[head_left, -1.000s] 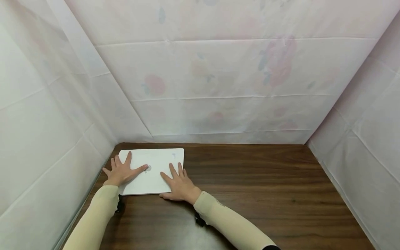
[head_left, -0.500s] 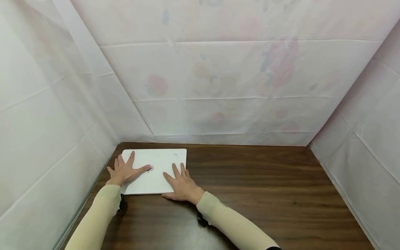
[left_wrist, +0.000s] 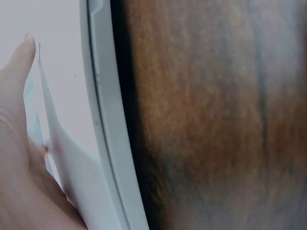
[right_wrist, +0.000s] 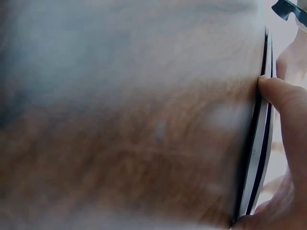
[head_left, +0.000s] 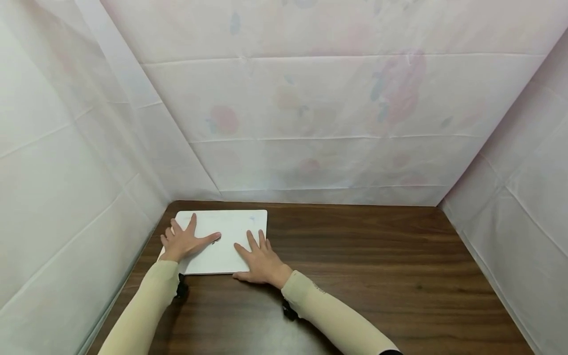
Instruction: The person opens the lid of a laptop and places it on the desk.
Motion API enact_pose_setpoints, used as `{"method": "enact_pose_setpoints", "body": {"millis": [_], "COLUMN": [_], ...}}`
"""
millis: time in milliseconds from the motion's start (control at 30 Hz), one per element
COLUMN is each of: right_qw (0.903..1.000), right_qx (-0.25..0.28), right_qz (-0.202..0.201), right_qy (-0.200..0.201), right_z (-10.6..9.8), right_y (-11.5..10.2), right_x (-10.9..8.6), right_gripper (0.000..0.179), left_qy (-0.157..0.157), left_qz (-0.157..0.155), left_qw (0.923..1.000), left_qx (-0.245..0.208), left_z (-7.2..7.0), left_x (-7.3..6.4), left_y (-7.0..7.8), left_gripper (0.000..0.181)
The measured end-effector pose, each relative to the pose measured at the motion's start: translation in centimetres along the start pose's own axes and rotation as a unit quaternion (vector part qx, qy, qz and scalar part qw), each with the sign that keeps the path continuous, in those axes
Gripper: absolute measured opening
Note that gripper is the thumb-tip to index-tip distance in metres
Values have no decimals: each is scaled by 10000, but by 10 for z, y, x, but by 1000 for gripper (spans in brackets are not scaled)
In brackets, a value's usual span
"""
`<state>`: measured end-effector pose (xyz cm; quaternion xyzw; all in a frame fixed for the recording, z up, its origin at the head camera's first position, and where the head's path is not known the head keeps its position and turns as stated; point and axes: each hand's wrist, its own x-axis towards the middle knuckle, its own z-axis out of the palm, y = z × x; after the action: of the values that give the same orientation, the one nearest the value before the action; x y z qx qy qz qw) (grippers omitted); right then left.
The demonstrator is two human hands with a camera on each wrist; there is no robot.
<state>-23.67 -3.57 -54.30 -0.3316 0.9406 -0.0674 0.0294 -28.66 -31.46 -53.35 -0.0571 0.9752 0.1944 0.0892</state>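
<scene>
A closed white laptop [head_left: 228, 224] lies flat at the table's far left corner in the head view. My left hand [head_left: 182, 243] rests on the left part of its lid with fingers spread, the thumb reaching over the dark logo near the middle. At the right front corner, my right hand [head_left: 264, 264] lies with spread fingers on the lid and its thumb along the front edge. In the right wrist view that thumb [right_wrist: 288, 98] touches the laptop's edge [right_wrist: 256, 153]. The left wrist view shows the rounded laptop edge [left_wrist: 108, 105] beside the hand; most fingertips are hidden there.
The brown wooden table [head_left: 377, 266] extends to the right and front. A white patterned sheet [head_left: 319, 123] hangs behind it, with white sheets along both sides. A dark wrist device [head_left: 290, 310] sits under the right sleeve.
My left hand has slid slightly right across the lid, its thumb now covering more of the logo. The laptop has shifted very slightly right. My right hand keeps its pose.
</scene>
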Motion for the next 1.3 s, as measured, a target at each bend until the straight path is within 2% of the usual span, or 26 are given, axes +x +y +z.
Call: {"method": "enact_pose_setpoints", "body": {"millis": [200, 600, 933, 1300], "right_qw": [9999, 9998, 9992, 9979], "right_qx": [75, 205, 380, 634], "right_qz": [46, 18, 56, 120], "right_qy": [-68, -36, 58, -22], "right_z": [0, 0, 2, 0], "right_y": [4, 11, 19, 20], "right_x": [-3, -8, -17, -25], "right_gripper": [82, 80, 81, 80], "left_qy": [128, 235, -3, 10], "left_qz": [0, 50, 10, 5], "left_qw": [9998, 9997, 9999, 9996], "left_qx": [-142, -12, -138, -273], "left_z": [5, 12, 14, 18], "left_x": [-1, 4, -3, -3], "left_y": [6, 11, 20, 26], "left_gripper": [128, 130, 127, 127]}}
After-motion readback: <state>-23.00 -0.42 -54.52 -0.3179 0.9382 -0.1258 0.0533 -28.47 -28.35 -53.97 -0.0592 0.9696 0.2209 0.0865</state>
